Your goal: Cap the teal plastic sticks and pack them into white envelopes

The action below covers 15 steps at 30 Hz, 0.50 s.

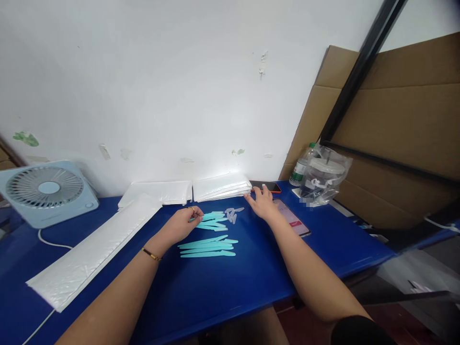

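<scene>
One left hand (187, 223) has thumb and index finger brought together at the left ends of the upper group of teal eyebrow razors (213, 224); from where I stand, I cannot tell whether a razor is gripped. Right hand (262, 203): fingers spread, holding nothing, positioned at the right corner of a stack of white bubble mailers (221, 185) and a dark orange-edged phone (273, 186). A second phone (295, 218), screen lit, lies beside the right wrist. Small translucent covers (230, 215) lie between the hands. The lower razor group (206, 255) lies nearer the operator on the blue tabletop (258, 273). Leftward: another mailer stack (168, 191), one long mailer (93, 256) set diagonally, then a pale blue fan (49, 188). Far right: a green-capped bottle (299, 170) and a bagged cup (321, 179), near cardboard (413, 105).
</scene>
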{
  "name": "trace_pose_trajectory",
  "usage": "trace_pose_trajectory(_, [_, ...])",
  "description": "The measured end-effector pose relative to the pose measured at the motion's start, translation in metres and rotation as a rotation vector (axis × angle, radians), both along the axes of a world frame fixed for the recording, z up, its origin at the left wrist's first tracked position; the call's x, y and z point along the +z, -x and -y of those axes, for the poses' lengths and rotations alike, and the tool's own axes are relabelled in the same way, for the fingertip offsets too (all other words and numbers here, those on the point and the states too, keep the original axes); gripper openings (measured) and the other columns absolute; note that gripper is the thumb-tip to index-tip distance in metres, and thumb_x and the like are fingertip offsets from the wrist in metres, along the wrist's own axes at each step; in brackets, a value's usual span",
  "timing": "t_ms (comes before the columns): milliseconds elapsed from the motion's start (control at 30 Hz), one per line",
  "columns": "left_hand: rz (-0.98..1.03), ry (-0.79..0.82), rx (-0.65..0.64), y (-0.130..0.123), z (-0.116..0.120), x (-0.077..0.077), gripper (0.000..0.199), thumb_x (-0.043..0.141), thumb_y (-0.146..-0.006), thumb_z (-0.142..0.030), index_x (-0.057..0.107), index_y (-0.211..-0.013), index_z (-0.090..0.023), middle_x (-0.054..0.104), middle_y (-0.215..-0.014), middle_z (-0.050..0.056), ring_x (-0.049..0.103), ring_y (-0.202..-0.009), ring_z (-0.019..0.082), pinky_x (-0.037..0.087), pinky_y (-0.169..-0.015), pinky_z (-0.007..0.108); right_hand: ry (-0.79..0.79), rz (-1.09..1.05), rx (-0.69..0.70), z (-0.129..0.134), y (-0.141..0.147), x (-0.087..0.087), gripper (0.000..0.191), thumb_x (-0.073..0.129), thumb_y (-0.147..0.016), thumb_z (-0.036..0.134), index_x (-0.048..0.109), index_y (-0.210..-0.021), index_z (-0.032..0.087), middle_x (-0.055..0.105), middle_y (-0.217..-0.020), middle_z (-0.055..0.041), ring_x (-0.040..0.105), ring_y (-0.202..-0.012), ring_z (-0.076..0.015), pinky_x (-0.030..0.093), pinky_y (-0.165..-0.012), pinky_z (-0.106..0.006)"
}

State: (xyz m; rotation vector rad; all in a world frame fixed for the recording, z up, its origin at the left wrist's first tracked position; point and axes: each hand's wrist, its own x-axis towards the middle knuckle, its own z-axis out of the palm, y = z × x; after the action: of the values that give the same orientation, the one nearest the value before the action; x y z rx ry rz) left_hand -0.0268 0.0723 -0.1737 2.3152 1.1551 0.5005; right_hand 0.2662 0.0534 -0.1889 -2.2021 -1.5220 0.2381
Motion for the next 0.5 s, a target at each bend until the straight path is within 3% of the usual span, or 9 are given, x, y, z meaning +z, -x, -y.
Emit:
trace_pose_trajectory(133, [-0.014,0.013,0.003,0.001,-0.001,-0.002,0.029,0.041,-0.082,-0.042,0.059,-0.088,-0.020,0.063,-0.083,0.002,0.056,-0.076,0.016,0.041,-0.066,0.026,-0.018,-0.035,0.019,-0.004,-0.009,-0.004,0.074,0.027,-0.079,0.071,0.034,-0.135,0.024,0.011,-0.148,-0.0171,0.017,-0.132,-0.0393,0.025,-0.097,-0.058])
trace_pose_trajectory(333, [-0.002,0.011,0.016,0.001,-0.001,-0.002,0.028,0.043,-0.081,-0.043,0.060,-0.087,-0.021,0.063,-0.083,0.001,0.056,-0.075,0.016,0.041,-0.066,0.026,-0.029,-0.026,0.023,-0.003,-0.009,-0.003,0.073,0.030,-0.079,0.071,0.036,-0.134,0.023,0.014,-0.147,-0.0179,0.021,-0.130,-0.0410,0.028,-0.095,-0.059])
trace_pose_trajectory(433, [-0.004,0.026,0.010,0.001,-0.001,-0.002,0.028,0.044,-0.080,-0.042,0.060,-0.088,-0.021,0.062,-0.084,0.002,0.056,-0.075,0.016,0.041,-0.065,0.026,-0.132,0.047,0.046,0.001,-0.007,0.002,0.067,0.033,-0.081,0.066,0.038,-0.133,0.023,0.020,-0.145,-0.0168,0.023,-0.130,-0.0387,0.027,-0.095,-0.060])
trace_pose_trajectory(500, [-0.032,0.036,0.005,0.002,-0.001,-0.002,0.028,0.044,-0.080,-0.042,0.060,-0.088,-0.020,0.062,-0.083,0.002,0.056,-0.074,0.016,0.041,-0.064,0.026,-0.234,0.092,0.107,0.003,-0.005,0.006,0.056,0.036,-0.085,0.058,0.044,-0.127,0.023,0.030,-0.140,-0.0153,0.031,-0.127,-0.0340,0.030,-0.096,-0.054])
